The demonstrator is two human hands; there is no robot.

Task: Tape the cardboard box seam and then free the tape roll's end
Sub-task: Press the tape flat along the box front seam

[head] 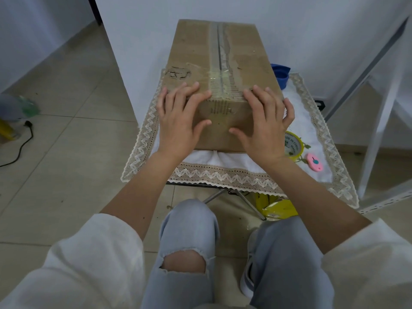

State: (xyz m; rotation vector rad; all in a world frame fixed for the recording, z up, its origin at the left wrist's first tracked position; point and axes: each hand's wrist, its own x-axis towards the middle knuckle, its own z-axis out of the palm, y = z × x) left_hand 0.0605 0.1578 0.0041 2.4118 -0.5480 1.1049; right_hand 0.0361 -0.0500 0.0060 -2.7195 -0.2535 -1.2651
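A brown cardboard box [194,52] stands on a small cloth-covered table. Its top seam [219,52] runs away from me, with torn paper along it and clear tape across the near part. My left hand [178,121] lies flat over the box's near left corner, fingers spread on top and thumb on the front face. My right hand [265,123] rests the same way on the near right corner. Neither hand holds anything. A yellow tape roll [293,144] lies on the cloth just right of my right wrist, partly hidden by it.
A pink box cutter [314,162] lies right of the tape roll. A blue object [280,75] sits behind the box at the right. The white lace-edged cloth [225,177] overhangs the table. A white shelf frame [383,121] stands right; a black cable [21,148] crosses the tiled floor left.
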